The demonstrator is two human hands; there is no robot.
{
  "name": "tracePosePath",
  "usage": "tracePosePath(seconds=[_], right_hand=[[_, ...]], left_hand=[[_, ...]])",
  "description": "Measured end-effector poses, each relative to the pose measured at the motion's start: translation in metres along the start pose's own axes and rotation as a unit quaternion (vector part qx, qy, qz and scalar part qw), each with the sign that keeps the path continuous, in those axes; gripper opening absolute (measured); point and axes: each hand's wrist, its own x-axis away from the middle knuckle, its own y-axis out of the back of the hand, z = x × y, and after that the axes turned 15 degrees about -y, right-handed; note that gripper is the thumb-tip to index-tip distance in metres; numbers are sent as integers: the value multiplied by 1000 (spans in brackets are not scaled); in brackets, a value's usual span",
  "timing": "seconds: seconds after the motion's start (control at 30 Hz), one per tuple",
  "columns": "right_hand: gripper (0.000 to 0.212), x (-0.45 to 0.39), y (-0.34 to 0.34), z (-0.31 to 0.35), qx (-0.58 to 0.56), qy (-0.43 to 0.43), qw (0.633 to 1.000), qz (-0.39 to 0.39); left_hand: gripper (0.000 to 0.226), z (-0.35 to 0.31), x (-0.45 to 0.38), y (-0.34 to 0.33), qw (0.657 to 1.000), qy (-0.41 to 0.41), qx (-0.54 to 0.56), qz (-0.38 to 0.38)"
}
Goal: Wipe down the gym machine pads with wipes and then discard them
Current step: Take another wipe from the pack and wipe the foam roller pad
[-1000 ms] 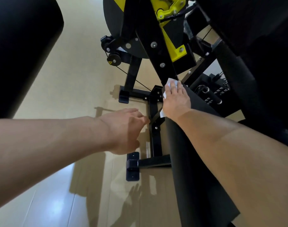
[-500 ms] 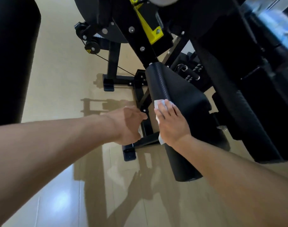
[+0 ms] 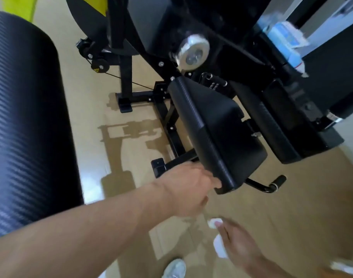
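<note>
The black seat pad (image 3: 217, 133) of the gym machine slants down toward me in the middle of the view. My left hand (image 3: 187, 189) reaches to its near left corner, fingertips touching the pad's edge. Below the pad, clear of it, my right hand (image 3: 239, 245) is blurred and holds a crumpled white wipe (image 3: 214, 223); the wipe shows at the fingertips and again under the palm.
A large black roller pad (image 3: 27, 121) fills the left side. A second dark pad (image 3: 280, 125) lies right of the seat. A blue pack of wipes (image 3: 286, 37) rests on the machine, top right. A black lever handle (image 3: 272, 185) sticks out below the seat. My shoe (image 3: 174, 268) stands on the wooden floor.
My right hand slid the wipe down the seat pad's left edge and has come off its near end. My left hand moved to the pad's near corner. The view tilted back.
</note>
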Motion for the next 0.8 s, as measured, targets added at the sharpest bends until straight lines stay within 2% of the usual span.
tracePosePath(seconds=[0.03,0.1,0.13,0.2,0.23,0.27,0.37,0.5,0.6,0.8], right_hand=[[35,19,-8,16,-135,-74,988,24],[14,55,-22,59,-302,-152,941,-11],[13,72,-20,84,-347,-162,924,-11],[18,108,-10,129,-416,-151,896,6],[15,125,0,148,-445,-132,886,23],[12,138,13,167,-465,-120,874,70],[4,169,59,229,-542,-100,815,179],[14,198,98,278,-538,-58,786,300],[13,204,106,294,-502,-70,819,269],[14,201,114,300,-461,-68,846,259]], left_hand=[[55,-6,13,3,997,44,59,1],[56,-25,50,5,963,139,230,-15],[56,-35,71,7,926,184,328,-38],[59,-60,116,17,812,266,503,-133],[59,-73,138,23,758,290,553,-190],[55,-84,159,28,728,298,567,-246],[23,-113,211,51,698,345,503,-376],[13,-127,262,76,618,408,471,-479],[5,-128,290,85,613,416,464,-485],[10,-127,313,90,612,443,417,-504]])
